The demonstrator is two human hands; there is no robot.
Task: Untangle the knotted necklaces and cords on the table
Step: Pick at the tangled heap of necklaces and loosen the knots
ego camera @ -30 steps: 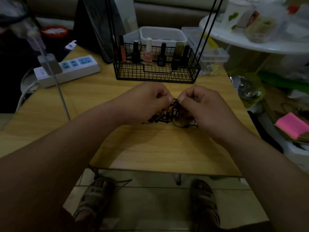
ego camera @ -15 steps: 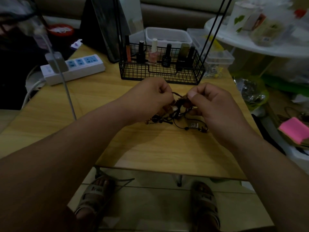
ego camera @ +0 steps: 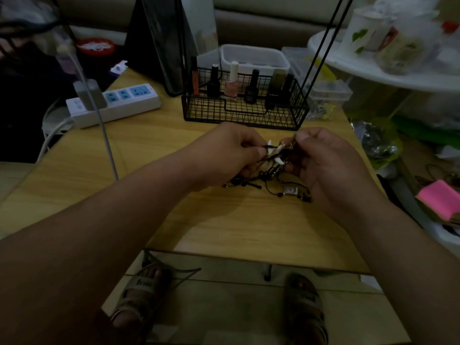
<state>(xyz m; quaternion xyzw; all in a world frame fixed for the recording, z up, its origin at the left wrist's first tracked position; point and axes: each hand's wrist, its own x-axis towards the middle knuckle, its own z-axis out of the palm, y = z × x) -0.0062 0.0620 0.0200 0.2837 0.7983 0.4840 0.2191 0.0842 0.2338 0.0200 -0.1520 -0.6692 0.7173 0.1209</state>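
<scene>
A dim room, a wooden table point(ego camera: 219, 227); the tangle of necklaces and cords point(ego camera: 270, 171) sits mid-table, partly lifted, loose ends trailing on the wood at 5 o'clock; the left hand point(ego camera: 224, 153) pinches it at 9 o'clock, the right hand point(ego camera: 331, 165) pinches it at 3; the step in hand looks like teasing the knot apart; next, one loop wants drawing free, gently; the wire basket point(ego camera: 244, 113) stands near at 12 o'clock; open wood lies toward the near edge at 6.
</scene>
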